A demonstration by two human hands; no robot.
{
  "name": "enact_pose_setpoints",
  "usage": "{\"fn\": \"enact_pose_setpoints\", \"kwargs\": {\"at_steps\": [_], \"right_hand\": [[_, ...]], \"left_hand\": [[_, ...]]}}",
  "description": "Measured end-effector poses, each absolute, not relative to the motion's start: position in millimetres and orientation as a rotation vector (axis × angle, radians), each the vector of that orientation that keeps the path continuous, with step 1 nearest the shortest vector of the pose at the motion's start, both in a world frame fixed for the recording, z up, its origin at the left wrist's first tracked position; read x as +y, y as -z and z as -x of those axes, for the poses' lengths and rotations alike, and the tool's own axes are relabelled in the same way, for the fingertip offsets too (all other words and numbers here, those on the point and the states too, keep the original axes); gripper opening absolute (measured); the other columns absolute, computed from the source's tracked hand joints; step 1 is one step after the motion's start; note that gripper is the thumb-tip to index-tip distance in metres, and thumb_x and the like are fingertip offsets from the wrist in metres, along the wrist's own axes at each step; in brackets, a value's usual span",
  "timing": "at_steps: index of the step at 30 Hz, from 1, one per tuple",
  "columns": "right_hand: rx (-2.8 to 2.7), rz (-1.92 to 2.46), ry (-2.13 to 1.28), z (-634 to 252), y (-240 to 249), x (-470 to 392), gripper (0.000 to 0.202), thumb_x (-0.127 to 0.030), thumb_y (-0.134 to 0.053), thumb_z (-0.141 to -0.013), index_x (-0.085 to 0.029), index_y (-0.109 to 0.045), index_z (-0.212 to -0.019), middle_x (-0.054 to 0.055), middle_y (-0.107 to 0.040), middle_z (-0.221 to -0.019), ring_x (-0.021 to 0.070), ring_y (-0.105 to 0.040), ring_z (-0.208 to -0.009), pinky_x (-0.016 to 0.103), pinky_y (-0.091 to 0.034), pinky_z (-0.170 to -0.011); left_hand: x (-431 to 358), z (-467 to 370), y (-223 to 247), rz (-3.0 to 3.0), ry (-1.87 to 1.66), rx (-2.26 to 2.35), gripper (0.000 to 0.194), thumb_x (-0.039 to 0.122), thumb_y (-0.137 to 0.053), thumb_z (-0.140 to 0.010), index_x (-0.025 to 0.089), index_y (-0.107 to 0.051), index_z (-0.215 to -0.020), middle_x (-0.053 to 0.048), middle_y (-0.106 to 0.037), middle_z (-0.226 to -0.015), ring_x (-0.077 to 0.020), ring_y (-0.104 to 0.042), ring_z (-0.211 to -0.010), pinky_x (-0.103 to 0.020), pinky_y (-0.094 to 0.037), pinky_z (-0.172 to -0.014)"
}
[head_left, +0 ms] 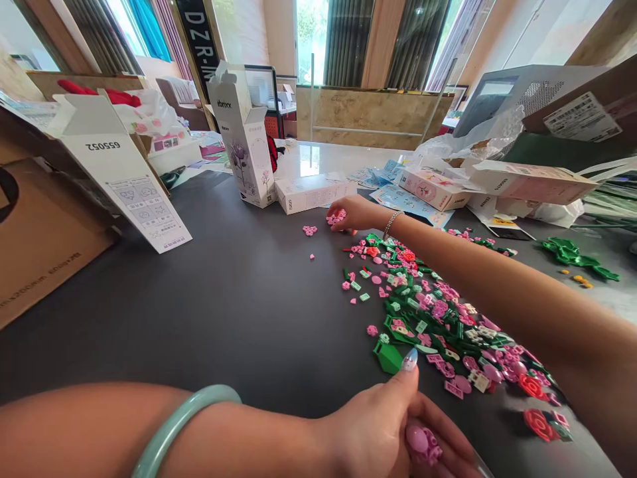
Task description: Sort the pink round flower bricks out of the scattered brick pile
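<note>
My left hand (383, 415), below a pale green bangle (184, 425), is cupped around several pink toy brick pieces (423, 443) at the front of the table. The thumb is raised beside a green angular piece (388, 357). Farther off, my right hand (355, 214) has its fingers curled over a few pink flower-shaped pieces (336, 217); part of its grip is hidden. Just left of it lies a small pink cluster (310, 231), with a single tiny pink piece (312, 257) nearer me. Under my right forearm spreads a pile of pink, green and red brick pieces (438, 309).
An upright white flower-print box (251, 153) and a box on its side (313, 192) stand behind. Left are a white carton (129, 179) and a brown cardboard box (54, 245). At right lie pink boxes (432, 186), blue leaflets (413, 202) and green pieces (572, 255) on the dark table (223, 299).
</note>
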State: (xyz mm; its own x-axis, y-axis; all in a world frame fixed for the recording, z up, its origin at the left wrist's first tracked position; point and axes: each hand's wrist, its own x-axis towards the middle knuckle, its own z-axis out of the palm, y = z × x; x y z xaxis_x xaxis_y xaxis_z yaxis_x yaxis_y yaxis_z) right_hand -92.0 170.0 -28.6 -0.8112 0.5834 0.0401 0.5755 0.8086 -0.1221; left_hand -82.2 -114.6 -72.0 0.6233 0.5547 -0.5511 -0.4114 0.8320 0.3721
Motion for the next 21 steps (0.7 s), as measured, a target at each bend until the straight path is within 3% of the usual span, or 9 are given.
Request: {"fn": "enact_pose_setpoints", "kwargs": {"at_steps": [7,16,21], "right_hand": [[-2.938,0.899,-0.135,97,34,169,0.035,-0.025,-0.070,-0.080,-0.013,-0.068,-0.112,0.014,-0.065,-0.113,0.0258,-0.058,-0.104,0.033,-0.045,-0.087],[-2.943,0.855,-0.216,92,33,164,0.028,-0.023,-0.066,-0.081,-0.016,-0.068,-0.108,0.009,-0.068,-0.105,0.0205,-0.060,-0.095,0.031,-0.045,-0.082],[-2.913,0.886,-0.263,86,26,159,0.031,-0.026,-0.065,-0.082,-0.017,-0.067,-0.112,0.006,-0.069,-0.102,0.0172,-0.063,-0.085,0.028,-0.046,-0.078]], "left_hand": [[-113,81,65,-0.232,-0.532,0.798,0.089,0.042,0.022,-0.091,0.016,-0.055,-0.053,-0.006,-0.053,-0.052,-0.0164,-0.057,-0.058,-0.041,-0.041,-0.086],[-114,79,73,-0.253,-0.540,0.760,0.084,0.047,0.014,-0.093,0.016,-0.055,-0.056,-0.006,-0.055,-0.054,-0.0170,-0.057,-0.060,-0.041,-0.041,-0.086],[-115,79,72,-0.259,-0.540,0.751,0.085,0.042,0.018,-0.093,0.016,-0.054,-0.056,-0.007,-0.058,-0.054,-0.0165,-0.058,-0.056,-0.040,-0.042,-0.082]]}}
